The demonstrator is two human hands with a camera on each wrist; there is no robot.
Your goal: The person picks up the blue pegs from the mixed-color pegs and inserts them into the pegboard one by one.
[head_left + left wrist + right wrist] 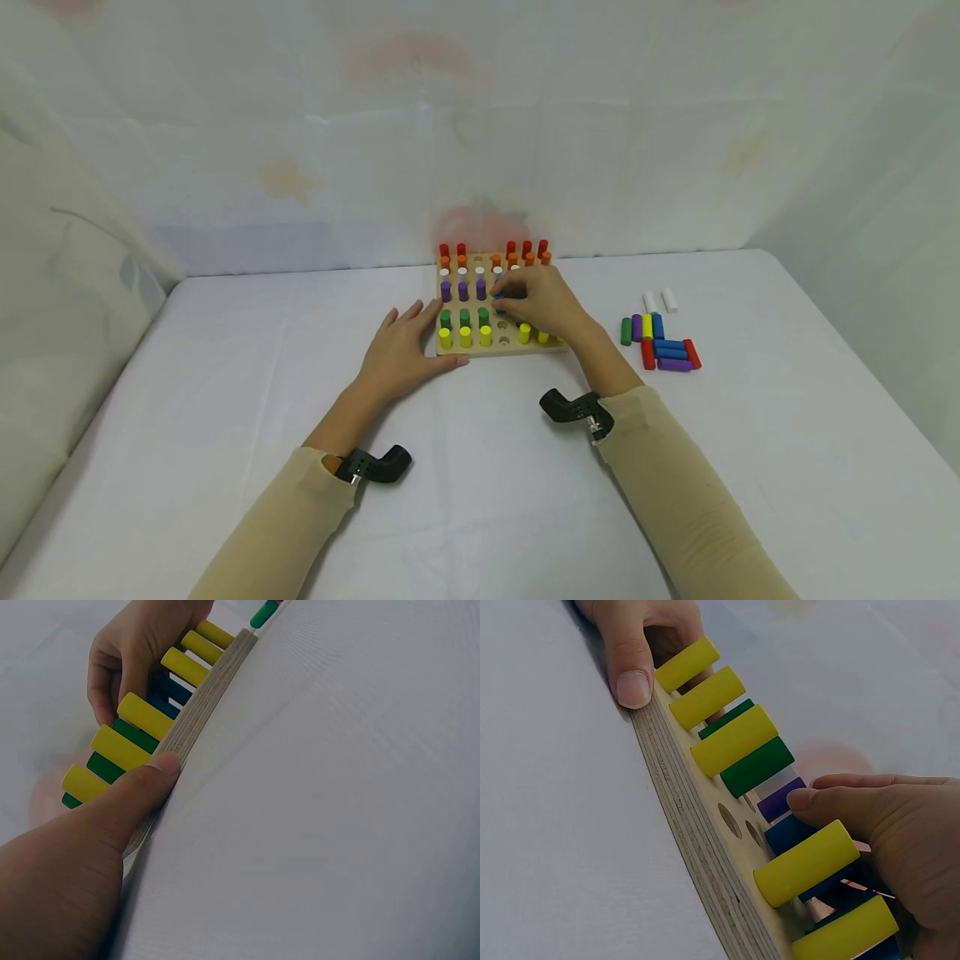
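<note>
- Wooden peg board on white table; coloured pegs upright in rows.
- Left hand flat against board's left corner.
- Right hand pinches blue peg over board.
- Loose pegs lie right of board.

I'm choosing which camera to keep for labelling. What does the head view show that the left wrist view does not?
Only the head view shows the loose pegs lying on the table to the right of the board, the red and orange rows at the board's far edge, both sleeves, and the left hand whole. Only the left wrist view shows the board's layered wooden edge close up, with the left thumb pressed against it. Both show the pegboard, its yellow front-row pegs, and the right hand over the board.
</note>
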